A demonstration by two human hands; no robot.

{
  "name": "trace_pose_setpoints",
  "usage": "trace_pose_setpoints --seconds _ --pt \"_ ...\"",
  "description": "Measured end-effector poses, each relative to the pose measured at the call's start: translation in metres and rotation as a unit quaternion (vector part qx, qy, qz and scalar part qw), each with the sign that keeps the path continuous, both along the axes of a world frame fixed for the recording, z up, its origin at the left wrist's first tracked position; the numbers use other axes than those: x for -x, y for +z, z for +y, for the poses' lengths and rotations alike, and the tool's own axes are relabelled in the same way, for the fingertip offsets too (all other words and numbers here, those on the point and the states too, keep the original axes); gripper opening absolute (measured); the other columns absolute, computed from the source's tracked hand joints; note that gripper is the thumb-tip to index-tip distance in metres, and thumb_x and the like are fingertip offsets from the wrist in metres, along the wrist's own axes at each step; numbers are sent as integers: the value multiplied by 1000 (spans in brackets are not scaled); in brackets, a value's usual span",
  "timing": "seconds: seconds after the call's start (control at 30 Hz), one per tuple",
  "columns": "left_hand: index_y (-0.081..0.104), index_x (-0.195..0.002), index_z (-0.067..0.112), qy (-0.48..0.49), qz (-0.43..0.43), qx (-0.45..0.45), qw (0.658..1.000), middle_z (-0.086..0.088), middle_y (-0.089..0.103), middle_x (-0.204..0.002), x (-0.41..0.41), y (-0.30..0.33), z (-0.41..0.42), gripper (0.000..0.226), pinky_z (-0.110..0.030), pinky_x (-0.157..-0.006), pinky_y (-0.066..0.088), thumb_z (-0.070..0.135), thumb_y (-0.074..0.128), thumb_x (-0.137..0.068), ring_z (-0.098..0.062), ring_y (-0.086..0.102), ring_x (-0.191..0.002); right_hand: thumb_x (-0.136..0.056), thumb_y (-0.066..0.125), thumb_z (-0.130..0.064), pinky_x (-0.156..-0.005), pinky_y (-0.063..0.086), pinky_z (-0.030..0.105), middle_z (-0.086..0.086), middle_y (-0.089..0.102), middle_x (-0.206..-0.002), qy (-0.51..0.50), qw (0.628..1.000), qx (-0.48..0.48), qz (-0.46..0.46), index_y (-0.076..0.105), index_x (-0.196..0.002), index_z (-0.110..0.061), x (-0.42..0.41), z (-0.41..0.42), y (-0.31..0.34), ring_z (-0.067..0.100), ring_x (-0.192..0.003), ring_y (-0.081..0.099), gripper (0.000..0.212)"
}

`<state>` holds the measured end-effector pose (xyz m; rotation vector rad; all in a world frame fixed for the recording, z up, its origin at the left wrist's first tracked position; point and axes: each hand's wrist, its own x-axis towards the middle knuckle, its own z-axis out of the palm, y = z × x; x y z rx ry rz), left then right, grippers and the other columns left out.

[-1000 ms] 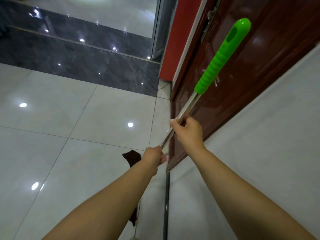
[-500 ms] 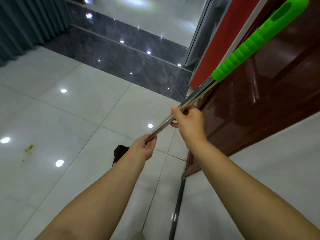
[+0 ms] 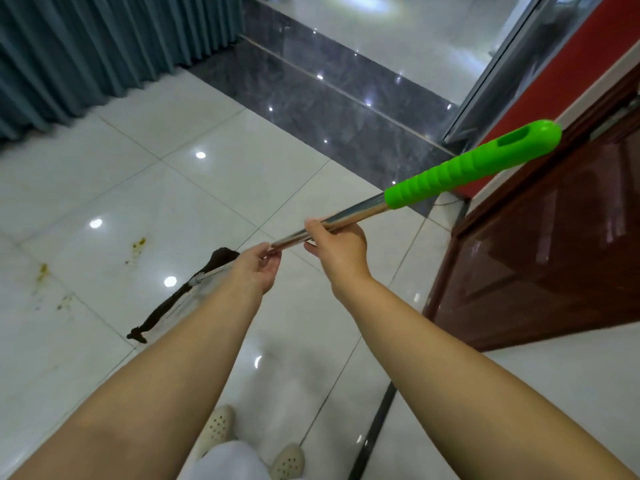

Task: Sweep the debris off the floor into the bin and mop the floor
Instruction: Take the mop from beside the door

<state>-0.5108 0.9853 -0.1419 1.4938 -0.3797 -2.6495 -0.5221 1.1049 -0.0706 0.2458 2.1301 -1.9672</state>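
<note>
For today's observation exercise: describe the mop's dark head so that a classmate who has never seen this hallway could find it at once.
Start at the teal curtain along the far left wall and come down across the glossy white floor tiles. Just left of the left hand lies the mop head, a long, flat, dark brown strip. Unlike the small yellowish stains nearby, it joins the shiny metal pole with the green grip.

The mop pole (image 3: 346, 216) slants from lower left to upper right, above the floor (image 3: 104, 188). The right hand (image 3: 341, 245) grips it higher up, the left hand (image 3: 256, 268) just below. The mop head (image 3: 180, 296) lies on the floor left of the left forearm. Stains (image 3: 138, 244) lie farther left. A curtain (image 3: 86, 46) hangs behind, a door (image 3: 554, 237) stands at right. Two shoes (image 3: 218, 427) stand below.
</note>
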Motion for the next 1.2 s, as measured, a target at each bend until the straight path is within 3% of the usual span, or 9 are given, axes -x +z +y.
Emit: trace_pose_setpoints --seconds 0.1,0.33,0.47,0.6,0.7,0.77,0.9,1.03,1.2 --pt "52 -87 -5 -19 -8 -4 1000 -20 52 -110 -15 -10 -23 6 -33 -92 51 -3 54 -93 -28 58 -111 -77 72 -23 -84 57 47 -4 64 -66 41 998 -26 -28 61 -65 -20 -16 -24 -17 18 -73 66 16" --pt "55 -94 -5 -43 -1 -15 999 -23 55 -95 -57 -48 -42 7 -35 -96 47 -5 48 -95 -27 59 -83 -78 70 -15 -84 58 41 3 65 -73 144 982 -78 -98 60 -69 -20 -57 -50 -48 22 -76 68 14" --pt "55 -82 -4 -59 -7 18 998 -17 55 -85 -71 -56 -45 14 -35 -92 49 -3 50 -95 -22 57 -73 -90 49 2 -69 61 31 5 69 -62 187 963 22 -192 62 -73 -11 -61 -46 -38 17 -58 68 25" --pt "54 -79 -5 -41 -8 26 999 -16 54 -79 -84 -51 -41 15 -30 -90 47 -6 50 -93 -20 56 -68 -98 41 -6 -65 61 42 33 64 -95 138 885 220 -386 55 -101 5 -56 -37 -18 39 -69 69 19" --pt "57 -74 -5 -48 14 54 997 -15 56 -77 -92 -38 -41 20 -27 -79 51 -16 48 -88 -17 58 -67 -96 46 -4 -49 59 32 36 52 -106 119 837 252 -472 47 -118 7 -54 -43 -1 39 -71 65 25" --pt "60 -61 -5 -64 32 78 994 -12 58 -71 -97 -25 -47 27 -22 -73 54 -23 50 -78 -15 58 -66 -95 37 2 -39 53 22 34 47 -103 124 818 265 -496 43 -118 5 -53 -51 11 29 -52 61 24" --pt "56 -70 -5 -35 39 88 995 -13 64 -50 -107 -3 -64 20 -24 -76 51 -16 51 -86 -17 58 -68 -94 31 5 -35 47 14 35 44 -101 125 824 258 -489 44 -133 -6 -60 -69 32 19 -38 52 42" --pt "55 -67 3 -51 60 140 987 -5 58 -38 -117 18 -82 32 -14 -44 48 -8 41 -95 -9 59 -38 -91 29 7 -39 45 11 35 43 -113 148 831 268 -465 47 -100 -6 -70 -85 48 10 -57 43 24" --pt "57 -29 0 -37 83 161 983 -10 62 -46 -130 30 -101 56 -11 -33 40 -20 46 -80 -11 60 -36 -91 29 9 -36 46 12 6 28 -145 188 833 274 -442 44 -81 -5 -85 -97 58 24 -33 52 23"
